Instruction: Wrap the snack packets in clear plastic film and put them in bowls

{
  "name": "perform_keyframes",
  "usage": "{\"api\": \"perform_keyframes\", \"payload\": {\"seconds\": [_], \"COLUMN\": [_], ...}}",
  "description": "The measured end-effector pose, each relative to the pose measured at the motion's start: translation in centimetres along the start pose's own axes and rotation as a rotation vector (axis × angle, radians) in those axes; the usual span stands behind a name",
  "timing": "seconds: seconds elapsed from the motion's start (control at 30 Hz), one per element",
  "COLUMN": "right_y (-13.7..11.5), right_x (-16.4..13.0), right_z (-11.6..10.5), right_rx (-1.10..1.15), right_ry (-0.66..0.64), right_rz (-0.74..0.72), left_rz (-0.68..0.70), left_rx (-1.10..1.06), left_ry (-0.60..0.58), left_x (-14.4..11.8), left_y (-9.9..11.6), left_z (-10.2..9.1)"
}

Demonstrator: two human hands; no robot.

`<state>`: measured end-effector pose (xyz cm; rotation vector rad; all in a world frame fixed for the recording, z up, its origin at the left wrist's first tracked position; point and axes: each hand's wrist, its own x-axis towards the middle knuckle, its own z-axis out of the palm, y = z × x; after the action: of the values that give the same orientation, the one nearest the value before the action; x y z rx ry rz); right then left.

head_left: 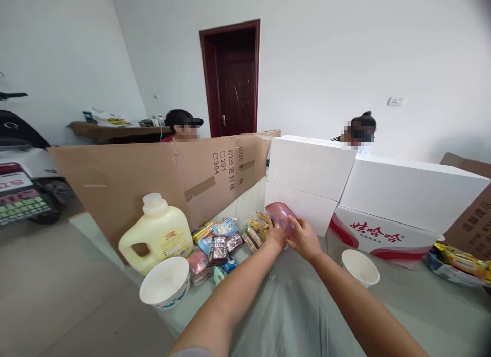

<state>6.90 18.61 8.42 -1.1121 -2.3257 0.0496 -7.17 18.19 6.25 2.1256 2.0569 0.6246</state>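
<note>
Both hands grip a pink see-through ribbed plastic container (282, 215), tilted in front of the white boxes; its exact kind is unclear. My left hand (276, 235) is closed on its left and lower side. My right hand (306, 239) is closed on its right edge. Just left of my left hand lie a bar-shaped snack pack (253, 238) and yellow snack packets (261, 220). Farther left is a pile with dark packets (218, 249), blue packets (225, 227) and a pink packet (198, 264).
A pale yellow jug (161, 229) and a white paper bowl (165, 283) stand at left; another bowl (359, 268) is at right. Cardboard (146, 178) and stacked white boxes (307, 165) form a barrier. Two people sit behind it. Snack bags (462, 260) lie far right.
</note>
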Motion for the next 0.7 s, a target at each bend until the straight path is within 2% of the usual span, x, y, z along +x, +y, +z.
{"api": "perform_keyframes", "payload": {"seconds": [0.07, 0.2, 0.43, 0.57, 0.7], "right_y": [0.8, 2.4, 5.0, 5.0, 4.3], "right_x": [-0.9, -2.6, -5.5, -6.8, -7.1], "right_z": [0.2, 0.5, 0.9, 1.1, 0.8], "right_rx": [0.012, 0.043, 0.110, 0.269, 0.365], "right_ry": [0.040, 0.144, 0.361, 0.451, 0.439], "right_rz": [0.012, 0.039, 0.129, 0.251, 0.289], "left_rz": [0.072, 0.160, 0.356, 0.500, 0.569], "left_rx": [0.119, 0.273, 0.416, 0.451, 0.460], "left_ry": [-0.032, -0.023, 0.024, 0.016, -0.041], "left_x": [0.2, 0.1, -0.8, -0.1, 1.5], "left_y": [0.2, 0.5, 0.9, 2.5, 4.2], "left_z": [0.3, 0.9, 1.5, 3.0, 5.1]}}
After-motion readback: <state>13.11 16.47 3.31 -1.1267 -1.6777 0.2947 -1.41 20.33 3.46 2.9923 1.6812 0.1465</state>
